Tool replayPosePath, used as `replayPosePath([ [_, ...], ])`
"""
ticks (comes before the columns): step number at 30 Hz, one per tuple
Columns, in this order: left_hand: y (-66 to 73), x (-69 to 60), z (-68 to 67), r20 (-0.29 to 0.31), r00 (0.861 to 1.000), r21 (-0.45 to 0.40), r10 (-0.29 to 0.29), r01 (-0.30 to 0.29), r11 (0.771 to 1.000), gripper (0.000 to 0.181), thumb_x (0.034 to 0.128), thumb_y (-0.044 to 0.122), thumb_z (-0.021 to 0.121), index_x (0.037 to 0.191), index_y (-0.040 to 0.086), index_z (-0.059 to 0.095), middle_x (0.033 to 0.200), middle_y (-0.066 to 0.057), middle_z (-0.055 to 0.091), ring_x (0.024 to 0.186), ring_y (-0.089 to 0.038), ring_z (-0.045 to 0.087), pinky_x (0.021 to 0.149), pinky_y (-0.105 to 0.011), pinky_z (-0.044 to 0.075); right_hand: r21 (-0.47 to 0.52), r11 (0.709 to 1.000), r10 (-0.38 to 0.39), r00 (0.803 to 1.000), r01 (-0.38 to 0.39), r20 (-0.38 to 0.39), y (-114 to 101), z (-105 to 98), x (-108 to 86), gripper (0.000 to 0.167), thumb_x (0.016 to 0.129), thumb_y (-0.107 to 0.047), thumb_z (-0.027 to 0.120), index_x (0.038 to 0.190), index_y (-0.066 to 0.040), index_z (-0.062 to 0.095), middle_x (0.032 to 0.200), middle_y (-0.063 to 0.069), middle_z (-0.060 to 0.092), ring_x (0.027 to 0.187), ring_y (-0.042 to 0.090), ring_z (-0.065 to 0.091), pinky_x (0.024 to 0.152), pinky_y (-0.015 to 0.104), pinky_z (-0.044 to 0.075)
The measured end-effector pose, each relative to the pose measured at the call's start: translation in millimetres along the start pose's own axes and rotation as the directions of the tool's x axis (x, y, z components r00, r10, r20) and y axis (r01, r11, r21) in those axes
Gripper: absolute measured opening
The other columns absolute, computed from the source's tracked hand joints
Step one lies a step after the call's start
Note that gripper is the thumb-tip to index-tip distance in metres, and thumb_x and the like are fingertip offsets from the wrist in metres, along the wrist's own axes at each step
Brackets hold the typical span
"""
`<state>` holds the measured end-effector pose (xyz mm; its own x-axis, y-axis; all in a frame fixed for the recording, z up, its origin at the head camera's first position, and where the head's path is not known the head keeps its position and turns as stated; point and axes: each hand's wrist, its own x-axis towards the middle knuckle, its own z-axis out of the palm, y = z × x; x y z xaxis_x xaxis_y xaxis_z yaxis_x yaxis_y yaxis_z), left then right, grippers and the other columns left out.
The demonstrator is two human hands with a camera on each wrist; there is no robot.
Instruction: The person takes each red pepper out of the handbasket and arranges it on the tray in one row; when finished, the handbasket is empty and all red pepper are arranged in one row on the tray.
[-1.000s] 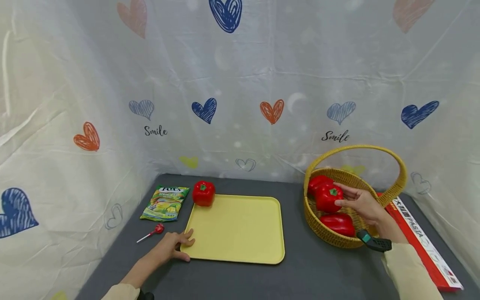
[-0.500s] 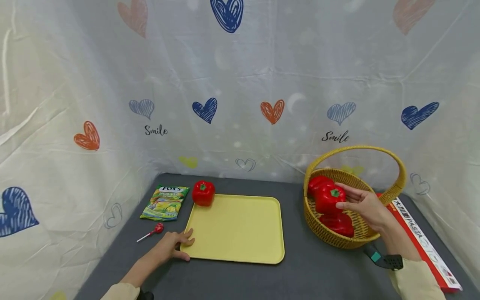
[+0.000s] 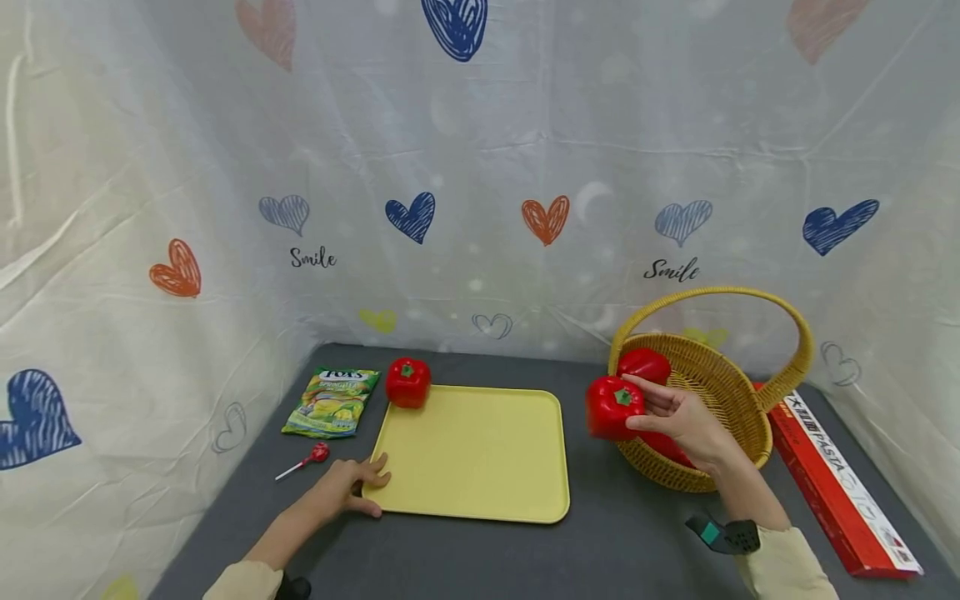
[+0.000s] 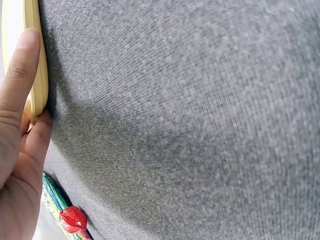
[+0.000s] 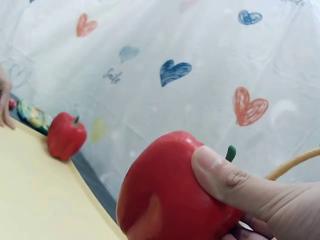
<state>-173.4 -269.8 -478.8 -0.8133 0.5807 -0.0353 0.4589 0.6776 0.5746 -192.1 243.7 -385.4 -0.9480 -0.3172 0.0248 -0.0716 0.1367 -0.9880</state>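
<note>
I have the held red pepper (image 3: 611, 408) off the left fingertips of my right hand (image 3: 678, 425): thumb (image 5: 207, 159) on its near-right side, fingers reaching its far-right side, pinched firmly between, green stem up. In the head view it overlaps the left rim of the wicker basket (image 3: 701, 367); gap to the rim: can't tell.

Versus half a second ago: pepper and hand shifted left from inside the basket, uncovering more of the far basket pepper (image 3: 645, 365). The near basket pepper (image 3: 670, 450) is partly hidden by my hand now.

Left hand (image 3: 348, 486) unchanged, thumb and fingers pinching the near-left corner of the yellow tray (image 3: 472, 454). Corner pepper (image 3: 408, 383) hasn't moved, at the tray's far-left corner; candy bag (image 3: 332, 404) just left of it, lollipop (image 3: 319, 452) nearer.
</note>
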Motion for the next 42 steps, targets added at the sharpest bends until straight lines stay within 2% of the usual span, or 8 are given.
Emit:
replayPosePath([
  [2,-2.1,0.1,1.1,-0.004,1.0,-0.004,0.004,-0.004,1.0,0.065,0.0687,0.033,0.08,0.118,-0.007,0.064,0.132,-0.031,0.048,0.12,-0.052,0.043,0.09,-0.053,0.045,0.019,1.0,-0.002,1.0,0.001,0.016,4.9,6.6,6.4,0.065,0.088,-0.005,0.069,0.143,0.007,0.038,0.135,0.018,0.053,0.108,0.002,0.06,0.086,0.031,0.052],
  [9,-4.9,-0.7,2.3,-0.027,0.999,-0.021,0.018,-0.019,1.0,0.066,0.0694,0.035,0.08,0.118,-0.007,0.064,0.131,-0.031,0.048,0.119,-0.052,0.043,0.087,-0.048,0.049,0.108,0.994,-0.012,0.999,0.006,0.05,21.3,25.6,26.8,0.067,0.087,-0.002,0.068,0.144,0.008,0.034,0.134,0.015,0.055,0.109,0.004,0.061,0.088,0.029,0.05],
  [14,-4.5,0.4,2.0,-0.024,1.0,-0.02,0.006,-0.007,1.0,0.065,0.0697,0.034,0.08,0.118,-0.006,0.065,0.132,-0.03,0.048,0.12,-0.05,0.043,0.087,-0.047,0.05,0.109,0.994,-0.034,0.998,0.029,0.045,30.9,37.4,39.0,0.065,0.088,-0.003,0.068,0.144,0.007,0.036,0.14,0.028,0.044,0.11,0.004,0.06,0.09,0.024,0.049],
  [19,-2.7,1.3,2.4,-0.019,1.0,0.002,0.006,-0.006,1.0,0.064,0.0694,0.034,0.08,0.117,-0.005,0.066,0.132,-0.029,0.05,0.12,-0.05,0.044,0.088,-0.051,0.047,0.129,0.991,-0.045,0.998,0.039,0.042,41.4,47.8,53.3,0.066,0.087,-0.002,0.069,0.144,0.005,0.038,0.143,0.028,0.04,0.112,0.005,0.059,0.09,0.024,0.048],
  [24,-2.0,0.3,2.6,-0.03,1.0,0.008,0.0,0.0,1.0,0.063,0.0685,0.033,0.081,0.117,-0.005,0.066,0.131,-0.029,0.05,0.119,-0.05,0.044,0.088,-0.049,0.048,0.11,0.993,-0.053,0.998,0.047,0.047,50.5,60.1,70.7,0.066,0.085,-0.004,0.071,0.143,0.004,0.041,0.143,0.026,0.042,0.122,0.022,0.055,0.092,0.027,0.047],
  [28,-2.4,-0.7,2.4,-0.041,0.999,0.006,0.006,-0.006,1.0,0.063,0.0679,0.032,0.081,0.116,-0.005,0.066,0.13,-0.029,0.05,0.118,-0.051,0.045,0.087,-0.048,0.049,0.08,0.996,-0.043,0.998,0.039,0.053,56.2,70.6,86.2,0.067,0.082,-0.006,0.075,0.141,0.002,0.045,0.14,0.025,0.046,0.123,0.032,0.053,0.091,0.031,0.048],
  [33,-3.1,-0.6,2.5,-0.036,0.999,-0.013,0.002,-0.002,1.0,0.064,0.0688,0.033,0.081,0.117,-0.006,0.065,0.132,-0.03,0.049,0.12,-0.049,0.045,0.089,-0.05,0.047,0.028,0.999,-0.04,0.998,0.038,0.049,59.7,79.6,102.9,0.066,0.079,-0.007,0.077,0.138,0.001,0.05,0.134,0.024,0.052,0.12,0.032,0.055,0.088,0.031,0.05],
  [42,-1.2,-0.6,0.8,-0.023,1.0,-0.008,-0.009,0.009,1.0,0.064,0.0686,0.032,0.081,0.118,-0.006,0.065,0.132,-0.03,0.049,0.12,-0.05,0.044,0.089,-0.051,0.047,-0.013,0.999,-0.05,0.996,0.051,0.07,57.4,104.9,129.7,0.064,0.079,-0.004,0.077,0.137,0.002,0.051,0.135,0.023,0.052,0.121,0.035,0.054,0.089,0.033,0.05],
])
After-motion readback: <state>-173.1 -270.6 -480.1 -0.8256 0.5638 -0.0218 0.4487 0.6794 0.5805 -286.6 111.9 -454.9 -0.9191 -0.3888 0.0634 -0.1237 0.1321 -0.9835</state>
